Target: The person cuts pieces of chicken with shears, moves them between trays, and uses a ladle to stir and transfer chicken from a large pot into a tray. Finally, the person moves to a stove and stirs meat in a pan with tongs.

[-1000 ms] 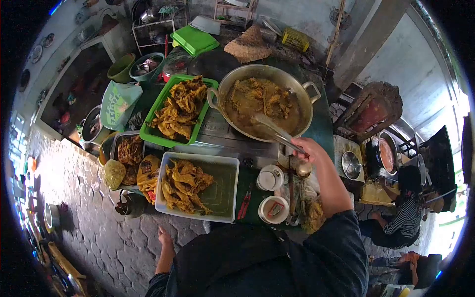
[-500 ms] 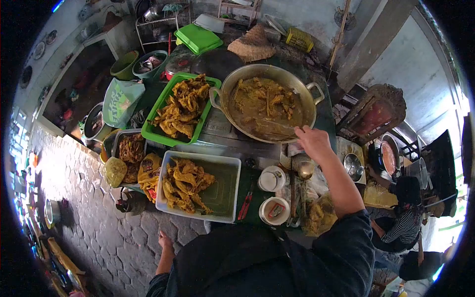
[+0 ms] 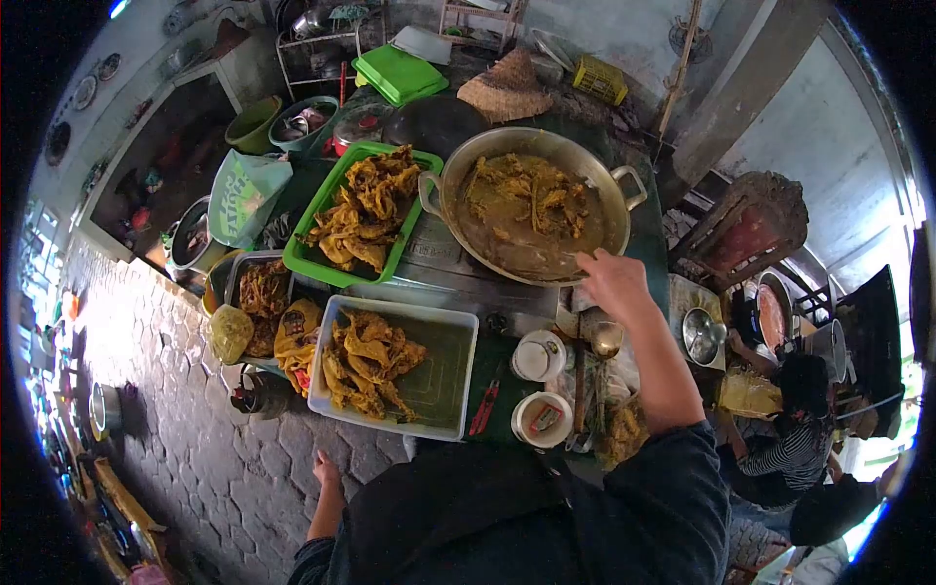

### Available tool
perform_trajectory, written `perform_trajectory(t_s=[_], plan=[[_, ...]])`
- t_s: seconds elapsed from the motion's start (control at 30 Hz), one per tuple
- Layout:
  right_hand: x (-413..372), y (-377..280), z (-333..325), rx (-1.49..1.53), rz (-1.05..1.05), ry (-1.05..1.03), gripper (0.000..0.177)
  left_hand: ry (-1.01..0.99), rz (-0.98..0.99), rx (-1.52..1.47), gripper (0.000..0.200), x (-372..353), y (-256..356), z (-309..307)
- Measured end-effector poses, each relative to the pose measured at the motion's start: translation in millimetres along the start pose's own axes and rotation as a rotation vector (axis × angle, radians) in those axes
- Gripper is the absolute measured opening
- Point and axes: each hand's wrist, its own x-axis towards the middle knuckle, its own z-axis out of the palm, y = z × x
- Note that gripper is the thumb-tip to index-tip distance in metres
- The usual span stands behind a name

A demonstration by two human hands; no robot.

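My right hand is at the near right rim of a wide two-handled metal pan. Its fingers are closed in a pinch; what they hold, if anything, I cannot make out. Chicken pieces lie in brown liquid in the pan. At my left side, my left hand hangs low over the stone floor, seemingly with nothing in it and its fingers loosely apart. Nearest to me on the table stands a clear plastic container with yellow cooked chicken. Behind it, a green tray holds more chicken.
Two white tubs, a ladle and red-handled scissors lie right of the clear container. A green plastic bag is at the left. Another person works at the right, near a pan of reddish food.
My right hand stays by the pan's rim; a thin pale shape in the liquid beside it no longer shows. The other person's arm now reaches toward the pans at the right.
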Motion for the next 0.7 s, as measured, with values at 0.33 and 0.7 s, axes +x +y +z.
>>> perform_trajectory(t_s=[0.33, 0.7], plan=[[17, -11, 18, 0.062, 0.000, 0.041, 0.036, -0.019, -0.024, -0.062, 0.060, 0, -28, 3], [22, 38, 32, 0.111, 0.221, 0.231, 0.037, 0.041, -0.008, -0.062, 0.057, -11, -13, -1]])
